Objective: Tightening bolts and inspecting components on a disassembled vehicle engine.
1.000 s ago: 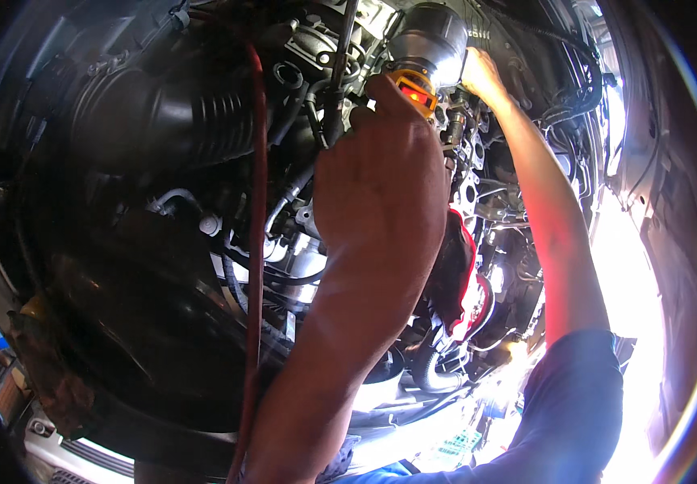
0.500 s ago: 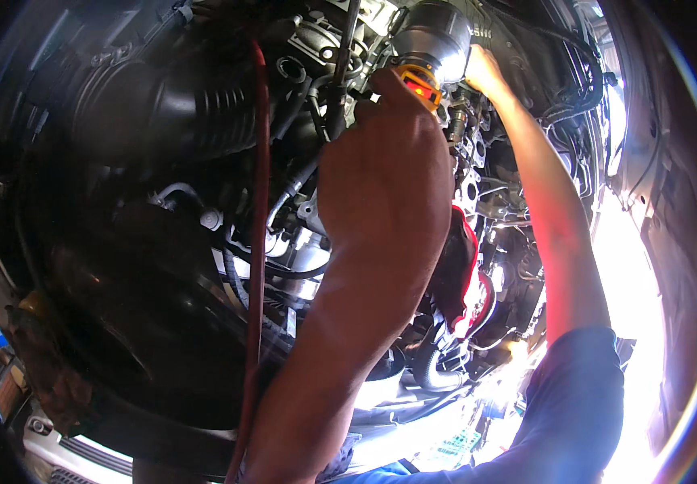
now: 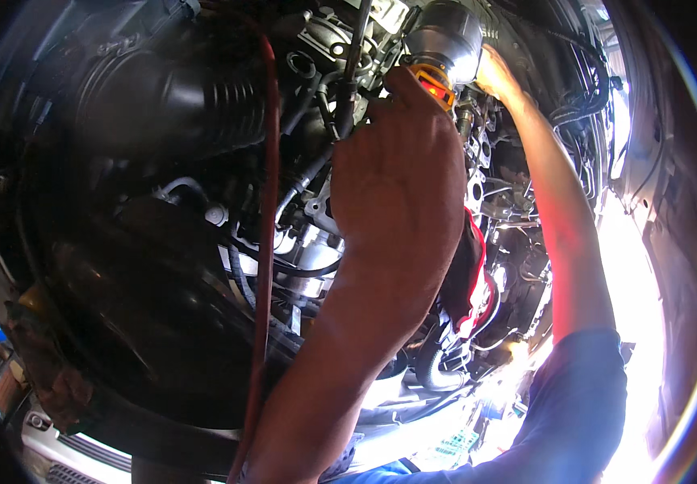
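Note:
My left hand (image 3: 397, 169) is closed around a yellow handheld device (image 3: 437, 89) with a glowing red part, just below a dark silver cylindrical head (image 3: 441, 40) at the top centre. Its fingers are mostly hidden by the back of the hand. My right hand (image 3: 494, 73) reaches up beside the cylinder's right side, its fingers curled, with what they grip hidden. Right of my left hand runs a column of metal flanges and fittings (image 3: 474, 187). Below them a dark object with a bright red edge (image 3: 473, 282) sits beside my left forearm.
I face a car's engine bay. A red hose (image 3: 268, 194) runs down left of my left arm. A ribbed black duct (image 3: 203, 105) and dark covers (image 3: 123, 306) fill the left. Metal bodywork (image 3: 663, 202) curves along the right beside bright glare. A light-coloured bumper (image 3: 74, 448) shows at lower left.
The engine bay, both hands and the yellow device appear shifted slightly to the right in the picture. Both hands stay in much the same places on the engine, with their grips looking unchanged.

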`<state>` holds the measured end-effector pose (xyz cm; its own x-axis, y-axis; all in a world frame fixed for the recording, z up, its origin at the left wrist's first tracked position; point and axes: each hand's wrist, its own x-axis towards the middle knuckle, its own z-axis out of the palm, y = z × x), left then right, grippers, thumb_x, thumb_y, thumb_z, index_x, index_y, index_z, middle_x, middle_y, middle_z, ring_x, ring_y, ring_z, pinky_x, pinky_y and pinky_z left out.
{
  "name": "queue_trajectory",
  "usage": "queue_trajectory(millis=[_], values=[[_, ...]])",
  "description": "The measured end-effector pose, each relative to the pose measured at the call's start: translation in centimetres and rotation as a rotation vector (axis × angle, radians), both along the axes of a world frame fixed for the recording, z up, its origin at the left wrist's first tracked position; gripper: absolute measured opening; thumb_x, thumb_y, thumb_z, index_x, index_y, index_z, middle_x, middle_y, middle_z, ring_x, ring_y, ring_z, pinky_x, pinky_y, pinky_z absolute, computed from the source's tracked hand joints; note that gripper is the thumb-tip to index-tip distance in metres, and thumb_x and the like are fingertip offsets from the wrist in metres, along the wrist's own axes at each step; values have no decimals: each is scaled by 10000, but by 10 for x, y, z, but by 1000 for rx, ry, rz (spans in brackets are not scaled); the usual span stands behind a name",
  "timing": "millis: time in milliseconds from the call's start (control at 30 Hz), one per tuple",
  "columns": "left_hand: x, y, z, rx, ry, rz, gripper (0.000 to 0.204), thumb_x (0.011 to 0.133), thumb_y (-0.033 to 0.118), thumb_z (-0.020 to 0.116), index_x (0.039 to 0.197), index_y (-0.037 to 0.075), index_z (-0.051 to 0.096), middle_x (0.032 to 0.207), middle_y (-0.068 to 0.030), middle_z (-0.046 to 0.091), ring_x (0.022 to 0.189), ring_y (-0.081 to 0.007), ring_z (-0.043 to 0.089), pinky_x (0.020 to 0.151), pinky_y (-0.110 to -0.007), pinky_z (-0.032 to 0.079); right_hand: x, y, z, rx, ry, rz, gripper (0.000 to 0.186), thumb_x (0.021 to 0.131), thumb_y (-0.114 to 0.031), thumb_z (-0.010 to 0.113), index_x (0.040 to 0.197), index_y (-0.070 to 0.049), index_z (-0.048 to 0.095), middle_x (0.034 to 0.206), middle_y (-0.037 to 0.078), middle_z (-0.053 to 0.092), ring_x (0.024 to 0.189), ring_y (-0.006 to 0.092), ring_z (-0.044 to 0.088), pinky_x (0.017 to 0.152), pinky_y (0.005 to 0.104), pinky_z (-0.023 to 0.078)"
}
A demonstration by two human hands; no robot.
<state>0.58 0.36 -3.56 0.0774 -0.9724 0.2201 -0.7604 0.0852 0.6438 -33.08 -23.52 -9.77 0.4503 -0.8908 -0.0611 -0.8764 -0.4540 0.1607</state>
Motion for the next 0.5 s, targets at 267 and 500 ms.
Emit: queue_trajectory(millis=[267,500], values=[[3,-2,0,129,15,-26,400,897,186,683,1201,-67,623,828,-63,675,693,-193,696,613,-338,541,11,4,7,61,130,-151,282,903,-8,594,1146,1,736,1068,183,751,1096,337,652,982,433,502],[1,-1,-3,-105,-92,60,264,942,188,649,1107,-18,627,832,-64,700,696,-193,730,610,-320,569,26,6,20,311,19,-447,266,920,-38,607,1148,-22,743,1074,194,745,1002,335,689,955,431,520]])
